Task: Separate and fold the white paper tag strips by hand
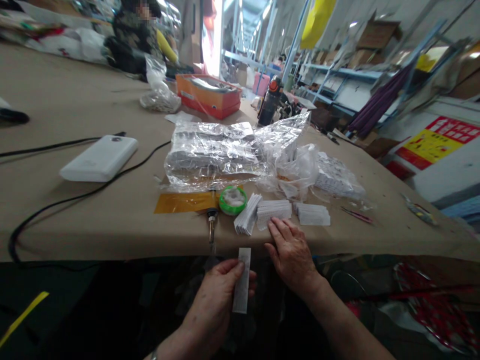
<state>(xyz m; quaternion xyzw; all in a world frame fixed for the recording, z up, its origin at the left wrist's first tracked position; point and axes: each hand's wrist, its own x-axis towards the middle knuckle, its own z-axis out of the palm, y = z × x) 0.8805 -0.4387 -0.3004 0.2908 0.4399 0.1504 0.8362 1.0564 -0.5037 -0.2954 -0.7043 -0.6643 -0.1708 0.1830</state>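
Observation:
My left hand (pixel 221 285) is closed below the table edge, pinching a thin white strip (pixel 242 290) upright between thumb and fingers. At the table edge my right hand (pixel 290 247) has its fingers stretched out, the tips touching the middle stack of white strips (pixel 273 211). To the left of that stack is a fanned pile of strips (pixel 248 215); to the right lies another stack (pixel 313 214). Beside the fanned pile sits a green round container (pixel 232 200) with whitish material in it. A metal-tipped tool (pixel 212 225), resembling a soldering iron, points toward me.
Clear plastic packages (pixel 217 150) lie behind the strips. At left are a white power bank (pixel 100 159) and a black cable (pixel 48 206). Pink tweezers (pixel 357 215) lie at right. Farther back stand an orange box (pixel 210 97), a dark bottle (pixel 269 102) and a person (pixel 137 35).

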